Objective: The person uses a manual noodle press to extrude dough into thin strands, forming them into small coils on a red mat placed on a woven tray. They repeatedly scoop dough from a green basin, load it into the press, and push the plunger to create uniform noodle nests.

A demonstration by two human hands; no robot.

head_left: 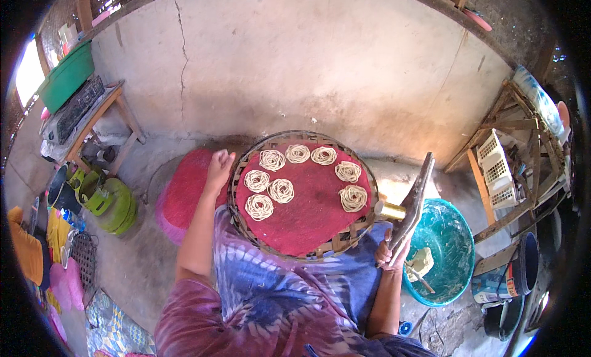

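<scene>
A round woven bamboo tray (pixel 340 242) lined with red cloth (pixel 295 212) rests on my lap. Several pale dough spirals (pixel 281 191) lie along the cloth's left, far and right sides. My left hand (pixel 220 170) is raised by the tray's left rim, fingers curled closed; what they hold, if anything, is hidden. Right of the tray, my right hand (pixel 391 252) is wrapped round a wooden dough press (pixel 416 200), held tilted, with a brass-coloured cylinder (pixel 391 210) pointing toward the tray. Below it, a teal basin (pixel 452 258) contains a lump of pale dough (pixel 421 261) and a stick (pixel 423 283).
A pinkish-red round thing (pixel 184 200) sits left of the tray. Farther left are a green gas cylinder (pixel 114 209) and a wooden table (pixel 111 104) bearing a green tub (pixel 68 77). A wooden rack (pixel 517 120) and white plastic basket (pixel 497 169) stand right; a wall (pixel 295 68) rises ahead.
</scene>
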